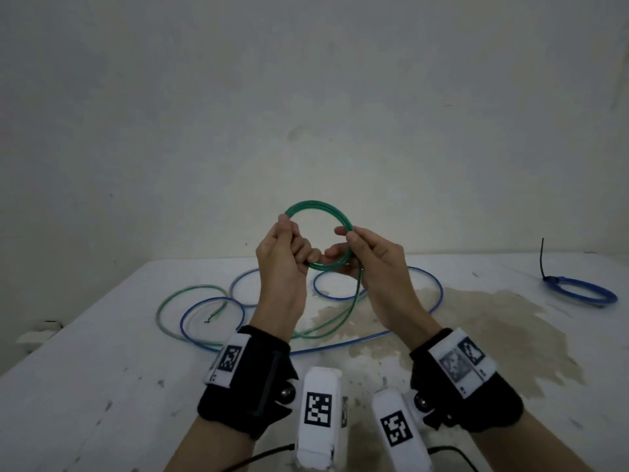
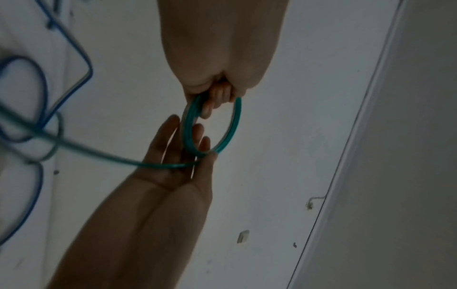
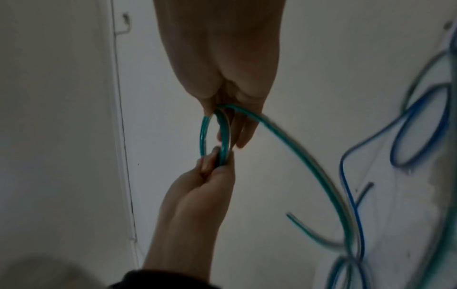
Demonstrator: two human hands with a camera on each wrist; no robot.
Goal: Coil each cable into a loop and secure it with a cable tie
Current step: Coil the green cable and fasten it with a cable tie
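Both hands hold a green cable coil (image 1: 318, 207) of a few turns up above the white table (image 1: 102, 369). My left hand (image 1: 289, 247) grips the coil's left side with curled fingers; in the left wrist view its fingers (image 2: 217, 99) hook through the green coil (image 2: 210, 127). My right hand (image 1: 360, 247) pinches the right side between thumb and fingers, as the right wrist view also shows on the coil (image 3: 215, 135). The uncoiled green tail (image 1: 337, 315) trails from the right hand down to the table and loops left (image 1: 177, 298).
A loose blue cable (image 1: 340, 345) sprawls in loops under my hands. At the far right lies a coiled blue cable (image 1: 582, 289) with a black cable tie (image 1: 543, 258) sticking up. A brown stain (image 1: 493, 318) marks the tabletop. The wall stands close behind.
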